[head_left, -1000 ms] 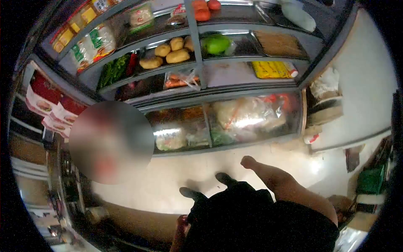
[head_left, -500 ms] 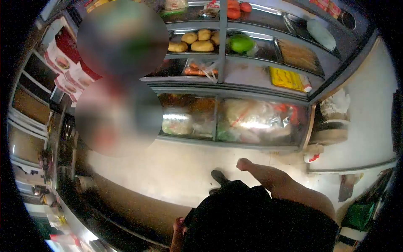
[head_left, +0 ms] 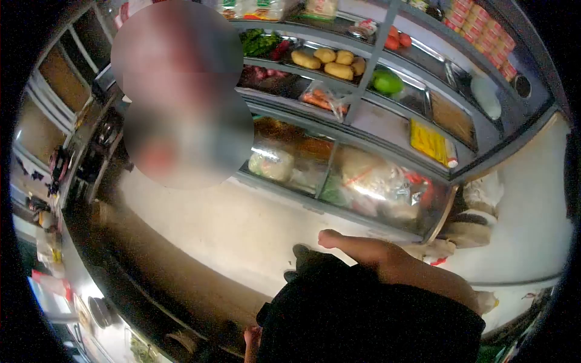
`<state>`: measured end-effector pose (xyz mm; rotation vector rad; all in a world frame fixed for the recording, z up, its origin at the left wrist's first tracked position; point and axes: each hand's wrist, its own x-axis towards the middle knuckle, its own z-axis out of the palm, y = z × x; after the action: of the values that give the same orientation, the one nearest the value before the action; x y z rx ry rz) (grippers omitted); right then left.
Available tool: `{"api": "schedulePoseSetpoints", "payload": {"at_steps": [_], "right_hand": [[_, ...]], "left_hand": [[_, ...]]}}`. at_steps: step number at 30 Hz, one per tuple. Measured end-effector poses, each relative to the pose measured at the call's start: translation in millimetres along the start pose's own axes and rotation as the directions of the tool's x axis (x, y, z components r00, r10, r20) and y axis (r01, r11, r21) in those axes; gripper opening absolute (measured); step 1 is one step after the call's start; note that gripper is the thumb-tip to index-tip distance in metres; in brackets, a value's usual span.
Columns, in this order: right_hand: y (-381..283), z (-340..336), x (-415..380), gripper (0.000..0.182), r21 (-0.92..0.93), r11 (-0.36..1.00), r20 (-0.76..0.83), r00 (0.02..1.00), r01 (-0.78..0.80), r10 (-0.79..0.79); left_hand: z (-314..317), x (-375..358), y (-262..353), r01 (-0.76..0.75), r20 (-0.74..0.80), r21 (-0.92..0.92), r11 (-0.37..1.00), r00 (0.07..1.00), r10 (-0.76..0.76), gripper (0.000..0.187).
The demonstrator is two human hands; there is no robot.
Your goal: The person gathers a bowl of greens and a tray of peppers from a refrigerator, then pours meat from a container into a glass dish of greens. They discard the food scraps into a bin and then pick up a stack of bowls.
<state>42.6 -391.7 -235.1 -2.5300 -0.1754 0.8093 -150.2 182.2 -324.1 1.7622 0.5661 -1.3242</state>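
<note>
Left hand point(head_left: 252, 336): mostly hidden by dark clothing, grip impossible to tell; right hand point(head_left: 330, 238): fingers curled closed, apart from and in front of one glass-fronted display cabinet point(head_left: 345, 134). Cabinet's lower compartment, right side: bulging clear plastic bag point(head_left: 366, 172). Cabinet's shelves, lowest to highest: bagged carrots point(head_left: 322, 97), yellow packet point(head_left: 431, 143); potatoes point(head_left: 338, 71), green fruit point(head_left: 386, 81); tomatoes point(head_left: 393, 42), pale gourd point(head_left: 485, 98).

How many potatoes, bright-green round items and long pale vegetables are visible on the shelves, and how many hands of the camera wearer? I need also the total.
Potatoes: 5
Bright-green round item: 1
Long pale vegetable: 1
Wearer's hands (right hand, left hand): 2
Total: 9
</note>
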Motion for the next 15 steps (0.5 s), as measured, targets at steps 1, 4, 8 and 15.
{"api": "schedulePoseSetpoints", "payload": {"at_steps": [1,4,8,15], "right_hand": [[-6,-6,2,0.023,-0.051,0.999,0.042,0.999,0.014,-0.012],[-20,-29,13,0.023,-0.086,0.996,0.142,0.99,0.017,-0.005],[-7,-25,58,0.025,-0.293,0.95,0.221,0.974,0.109,-0.043],[0,-44,157,0.024,-0.361,0.877,0.347,0.918,0.317,-0.189]], "left_hand": [[8,-4,-12,-0.03,-0.04,-0.063,0.998,0.999,0.027,0.035],[36,-6,-51,-0.128,-0.18,-0.253,0.959,0.98,0.084,0.038],[73,-33,-35,-0.075,-0.505,0.121,0.99,0.854,0.126,0.035],[158,-107,111,0.08,-0.627,0.099,0.992,0.779,-0.001,0.029]]}}
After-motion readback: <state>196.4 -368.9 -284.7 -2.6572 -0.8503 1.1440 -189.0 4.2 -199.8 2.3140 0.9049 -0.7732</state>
